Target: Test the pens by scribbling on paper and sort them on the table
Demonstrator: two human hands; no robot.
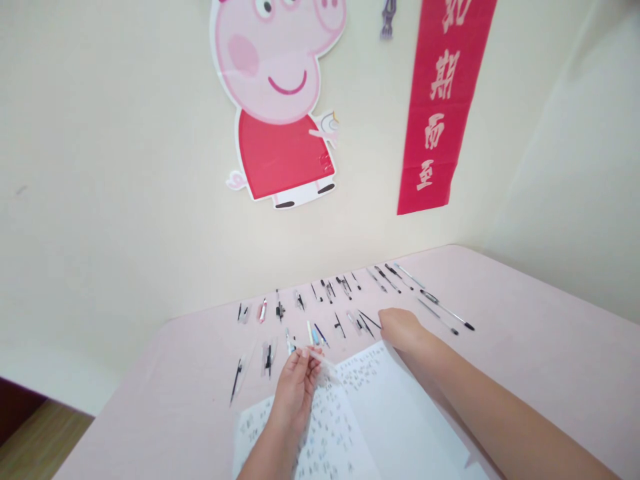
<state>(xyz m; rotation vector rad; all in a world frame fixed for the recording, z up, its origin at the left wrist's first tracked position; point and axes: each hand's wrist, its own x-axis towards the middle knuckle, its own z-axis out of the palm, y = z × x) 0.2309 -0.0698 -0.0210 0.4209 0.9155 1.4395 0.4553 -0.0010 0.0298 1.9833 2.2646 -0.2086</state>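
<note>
My left hand hovers over an open notebook covered in handwriting, its fingertips pinched on a thin clear pen barrel. Farther back, my right hand reaches past the top edge of the notebook, fingers curled down onto a thin black pen part on the table. Many pens and pen parts lie in rows beyond both hands. What the right fingers grip is hidden under the hand.
The pink table stands against a cream wall in a corner. A cartoon pig sticker and a red banner hang on the wall. Two assembled black pens lie to the right of my right hand. Wood floor shows at left.
</note>
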